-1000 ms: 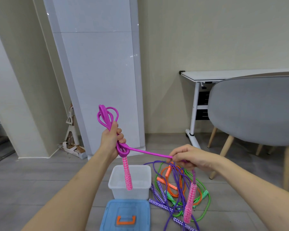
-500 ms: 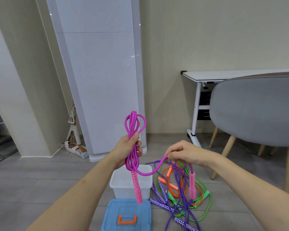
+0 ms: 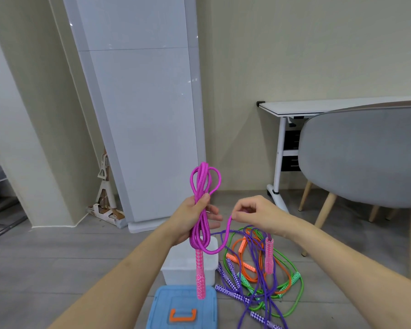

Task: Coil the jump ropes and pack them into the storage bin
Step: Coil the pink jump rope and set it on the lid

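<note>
Since a moment ago the left hand (image 3: 190,217) has swung the pink rope (image 3: 201,224) bundle inward toward the right hand (image 3: 259,216), and the strand between them now sags in a slack loop instead of running taut. The left hand's grip is clenched round the coiled bundle, loops standing above the fist, one pink handle (image 3: 200,274) hanging straight down over the bin (image 3: 211,248). The right hand's grip pinches the free strand, with the second handle (image 3: 269,256) dangling below it. The bin stands open on the floor, its blue lid (image 3: 163,305) lying flat just in front of it. Just right of the bin, the purple rope (image 3: 247,302), orange rope (image 3: 240,243) and green rope (image 3: 300,290) lie tangled together. The chair (image 3: 365,157) and desk (image 3: 294,108) close off the right side; bare floor (image 3: 57,257) opens to the left.
</note>
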`<state>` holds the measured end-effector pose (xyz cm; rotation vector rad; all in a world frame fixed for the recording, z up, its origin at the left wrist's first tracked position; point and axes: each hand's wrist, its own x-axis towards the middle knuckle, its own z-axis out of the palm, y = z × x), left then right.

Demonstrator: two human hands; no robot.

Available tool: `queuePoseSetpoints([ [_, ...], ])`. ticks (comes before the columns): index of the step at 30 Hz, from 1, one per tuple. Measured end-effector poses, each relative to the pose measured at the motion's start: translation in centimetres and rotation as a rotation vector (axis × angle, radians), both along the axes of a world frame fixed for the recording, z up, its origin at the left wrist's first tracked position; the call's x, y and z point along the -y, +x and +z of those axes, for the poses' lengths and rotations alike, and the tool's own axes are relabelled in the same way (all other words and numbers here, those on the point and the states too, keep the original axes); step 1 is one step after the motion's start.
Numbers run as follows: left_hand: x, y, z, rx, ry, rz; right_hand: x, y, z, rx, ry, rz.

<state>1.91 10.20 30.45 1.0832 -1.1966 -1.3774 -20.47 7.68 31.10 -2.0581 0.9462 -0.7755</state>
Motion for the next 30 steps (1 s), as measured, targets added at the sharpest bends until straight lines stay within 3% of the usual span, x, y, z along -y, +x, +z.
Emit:
queuePoseSetpoints([
  [4,0.3,0.4,0.4,-0.051,-0.045,0.167,0.1,-1.3,-0.3,-0.085,0.210,0.014],
  [7,0.4,0.5,0.8,-0.137,-0.044,0.233,-0.1,-1.3,-0.4,-0.034,0.346,0.067],
  [13,1.3,1.3,0.6,-0.074,-0.075,0.278,-0.3,-1.1,0.3,0.054,0.393,0.158],
  [19,1.4,0.8,1.7,-0.202,-0.060,0.186,-0.3,-0.2,0.1,0.015,0.384,0.115],
  [26,0.6,1.8,1.5,0.165,-0.019,-0.024,1.3,-0.7,-0.6,0.115,0.173,-0.179],
  [30,-0.2,1.7,0.9,0.215,0.041,-0.132,1.7,-1.2,-1.0,0.125,0.118,-0.219],
])
